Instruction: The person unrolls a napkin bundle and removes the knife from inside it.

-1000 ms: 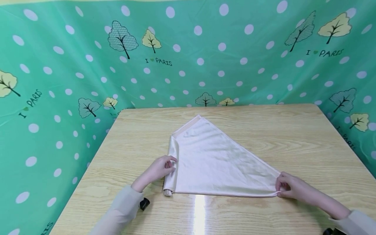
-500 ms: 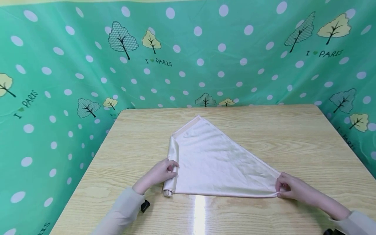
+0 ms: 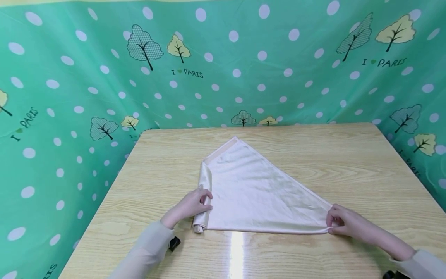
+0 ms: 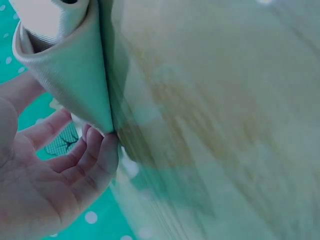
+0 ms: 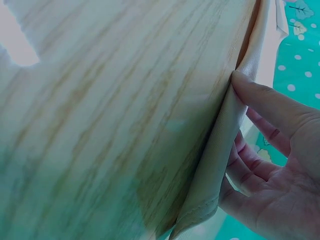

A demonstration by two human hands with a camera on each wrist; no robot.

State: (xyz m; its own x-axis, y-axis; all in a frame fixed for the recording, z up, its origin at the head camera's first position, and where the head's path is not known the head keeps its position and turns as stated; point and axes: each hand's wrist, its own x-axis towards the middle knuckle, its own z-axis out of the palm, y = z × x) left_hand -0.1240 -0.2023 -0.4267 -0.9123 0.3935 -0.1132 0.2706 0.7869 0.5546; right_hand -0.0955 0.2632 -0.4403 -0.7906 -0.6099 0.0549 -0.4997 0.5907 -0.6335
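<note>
A pale pink satin cloth (image 3: 251, 190) lies folded on the table, with a point at the far side and a long slanting edge on its right. Its left side forms a narrow roll (image 3: 205, 176), whose layered end shows in the left wrist view. My left hand (image 3: 189, 203) grips the near half of this roll, thumb and fingers bent around it. Over at the right corner, my right hand (image 3: 352, 223) pinches the cloth's near edge. In the right wrist view, the thumb lies on the stitched cloth edge (image 5: 220, 145) while the other fingers sit partly behind it.
The wooden table (image 3: 296, 255) carries a bright light reflection near its front. A green dotted curtain (image 3: 223, 66) with printed trees hangs along the back and both sides. Black wrist devices (image 3: 174, 243) show below the sleeves.
My left hand has slid slightly along the roll toward the near edge and a little right. The right hand and the cloth look almost unmoved.
</note>
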